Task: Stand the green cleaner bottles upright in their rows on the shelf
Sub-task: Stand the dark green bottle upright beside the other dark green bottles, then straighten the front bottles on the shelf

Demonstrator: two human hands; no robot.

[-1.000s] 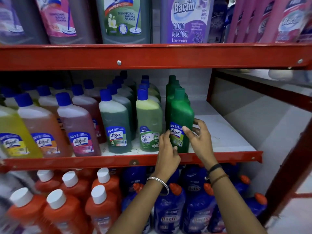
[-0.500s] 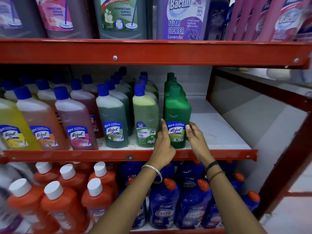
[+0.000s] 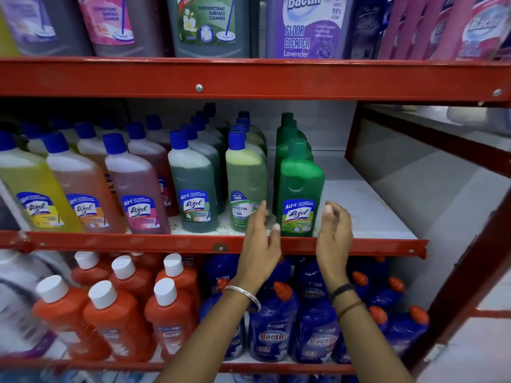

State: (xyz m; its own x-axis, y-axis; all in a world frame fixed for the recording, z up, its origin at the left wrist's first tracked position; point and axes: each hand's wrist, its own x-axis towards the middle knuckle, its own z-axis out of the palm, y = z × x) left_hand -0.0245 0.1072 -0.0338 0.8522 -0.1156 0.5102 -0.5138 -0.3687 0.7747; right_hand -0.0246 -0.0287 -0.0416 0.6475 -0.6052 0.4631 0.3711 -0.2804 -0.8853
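Note:
A solid green bottle [image 3: 300, 186] with a green cap and a Lizol label stands upright at the front of the middle shelf [image 3: 367, 217], heading a row of like green bottles [image 3: 287, 134] behind it. My left hand [image 3: 261, 239] hovers just left of its base, fingers apart, not touching. My right hand [image 3: 334, 230] is just right of it, fingers loosely curled, holding nothing. A pale green Bactin bottle [image 3: 244, 178] with a blue cap stands upright to the left, partly behind my left hand.
Further left stand rows of blue-capped bottles [image 3: 190, 186] in dark green, pink, orange and yellow. Bare white shelf lies right of the green row, up to a red upright post [image 3: 351, 134]. Orange bottles [image 3: 116, 322] and blue bottles [image 3: 272, 324] fill the shelf below.
Both hands have let go of the front green bottle and drawn back slightly toward me. The bottle, tilted a second ago, now stands straight at the shelf's front edge.

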